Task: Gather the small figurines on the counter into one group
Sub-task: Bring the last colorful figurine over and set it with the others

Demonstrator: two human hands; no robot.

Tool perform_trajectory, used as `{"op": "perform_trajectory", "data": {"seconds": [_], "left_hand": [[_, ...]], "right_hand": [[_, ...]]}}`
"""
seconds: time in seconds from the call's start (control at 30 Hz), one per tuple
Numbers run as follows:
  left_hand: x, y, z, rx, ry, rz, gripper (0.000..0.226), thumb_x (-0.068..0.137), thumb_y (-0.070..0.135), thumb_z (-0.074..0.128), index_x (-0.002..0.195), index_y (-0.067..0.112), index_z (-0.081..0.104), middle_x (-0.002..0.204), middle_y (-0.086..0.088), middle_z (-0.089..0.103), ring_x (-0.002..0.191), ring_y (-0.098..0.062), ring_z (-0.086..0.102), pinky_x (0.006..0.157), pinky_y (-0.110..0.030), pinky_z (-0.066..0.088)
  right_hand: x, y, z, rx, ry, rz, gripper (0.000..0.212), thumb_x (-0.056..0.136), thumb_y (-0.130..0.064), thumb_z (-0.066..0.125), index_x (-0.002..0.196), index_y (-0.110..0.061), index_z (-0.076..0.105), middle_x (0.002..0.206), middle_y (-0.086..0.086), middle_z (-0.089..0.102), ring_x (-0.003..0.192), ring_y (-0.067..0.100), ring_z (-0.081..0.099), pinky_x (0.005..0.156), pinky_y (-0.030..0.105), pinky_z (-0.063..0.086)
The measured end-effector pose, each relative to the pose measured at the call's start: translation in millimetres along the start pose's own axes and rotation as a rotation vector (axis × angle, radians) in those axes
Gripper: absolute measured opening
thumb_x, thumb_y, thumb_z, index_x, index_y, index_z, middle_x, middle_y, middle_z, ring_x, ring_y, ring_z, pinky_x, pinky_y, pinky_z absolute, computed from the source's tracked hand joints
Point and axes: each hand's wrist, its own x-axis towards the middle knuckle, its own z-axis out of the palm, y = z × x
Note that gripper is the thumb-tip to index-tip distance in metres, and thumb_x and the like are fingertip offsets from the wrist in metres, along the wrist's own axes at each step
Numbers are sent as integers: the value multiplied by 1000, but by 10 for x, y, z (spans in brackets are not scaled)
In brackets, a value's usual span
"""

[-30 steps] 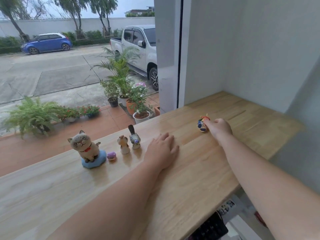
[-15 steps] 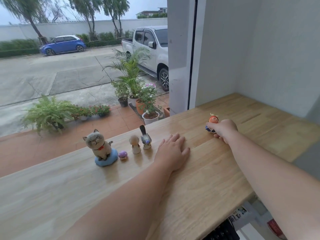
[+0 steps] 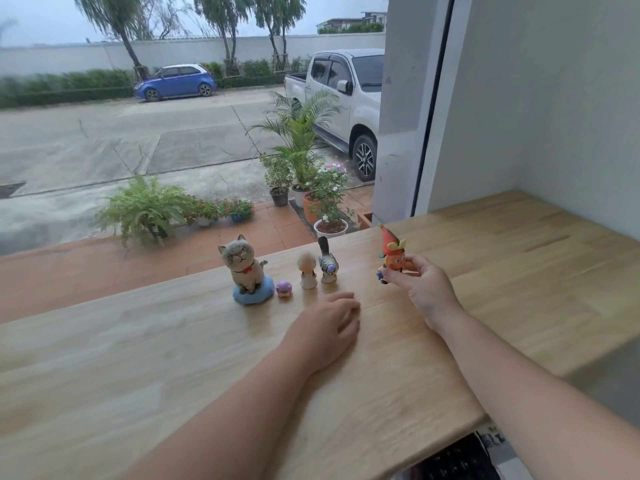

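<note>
Right hand [image 3: 420, 289] is raised above the counter [image 3: 519, 271], fingers pinched closed around a gnome [image 3: 393, 256], an orange figurine with a red pointed hat and a yellow trim; the fingertips grip its lower body, so the base is partly hidden, and the figure stands roughly upright in the grasp, hat tilted slightly away from the hand. Whether its base touches the wood cannot be told. Left hand [image 3: 329, 327] lies palm down on the counter, holding nothing, fingers loosely curled and blurred at the tips. Four figurines stand in a row just beyond the left hand, on the window side. Directly ahead of its fingers are a bird [image 3: 327, 265], upright with tail raised, and just beside it a pale doll [image 3: 307, 270]; the two are close but apart. Further to the left of that hand sits a small purple blob [image 3: 284, 289], touching or nearly touching the blue base of a cat [image 3: 242, 261], the largest piece, seated upright with a red bow at the neck. The gnome in the right hand is near the bird, on its right, and apart from it. The bird lies between the two hands' forward reach. All row pieces rest on the wood near the counter's far edge.
</note>
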Motion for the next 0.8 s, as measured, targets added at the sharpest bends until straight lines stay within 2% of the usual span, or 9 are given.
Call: {"op": "perform_trajectory", "data": {"seconds": [0.13,0.2,0.27,0.33,0.43,0.5,0.57,0.67,0.8], "left_hand": [[-391,-268,-278,8,96,-31,26,90,27,57,113,23,66,128,11,61,112,-9,57,93,-18,40],[-510,-371,-368,7,157,-50,21,88,23,60,107,19,69,115,7,66,103,-10,60,88,-16,41],[-581,-451,-430,2,267,-114,17,85,18,63,101,18,68,97,6,65,85,-12,60,78,-21,45],[-601,-518,-472,-16,384,-222,18,82,14,65,100,17,65,86,6,59,71,-11,55,70,-25,46],[-575,-564,-480,-47,437,-338,30,80,15,67,110,16,61,77,5,54,71,-15,52,66,-21,37],[-532,-562,-468,-16,386,-348,40,82,20,65,121,19,55,80,-2,59,79,-25,59,67,-27,40],[-455,-560,-460,60,320,-359,49,87,26,60,133,22,45,101,-11,68,92,-33,63,72,-34,46],[-314,-584,-451,133,284,-378,54,91,32,52,142,23,35,114,-13,67,98,-34,64,71,-36,48],[-194,-581,-443,171,225,-403,42,95,34,46,135,23,41,113,-10,67,101,-32,63,67,-34,43]], "right_hand": [[-179,-24,266,-32,-115,-32,18,68,-21,82,85,-23,74,80,4,77,79,17,70,76,24,49],[-263,-48,395,-75,-163,-40,17,68,-22,82,82,-28,75,76,-2,77,73,8,69,66,12,47],[-334,-60,531,-117,-211,-49,16,69,-20,82,79,-30,75,67,-11,75,63,-3,65,57,5,42],[-396,-56,663,-182,-230,-74,15,68,-20,82,79,-28,74,63,-12,72,56,-7,60,54,6,41],[-452,-70,824,-247,-253,-116,16,68,-20,82,81,-27,73,72,-9,73,59,-6,61,58,7,43],[-458,-80,905,-282,-243,-132,19,68,-23,82,82,-29,72,76,-9,74,66,-2,64,63,9,45],[-448,-77,956,-316,-211,-141,21,67,-27,83,85,-27,72,78,-8,73,69,3,65,66,16,47],[-432,-65,1018,-341,-184,-143,23,65,-30,83,85,-25,73,77,-5,74,69,10,66,65,23,51],[-411,-60,1078,-403,-156,-203,21,63,-31,84,79,-31,70,79,-5,73,74,10,65,62,7,43]]}}
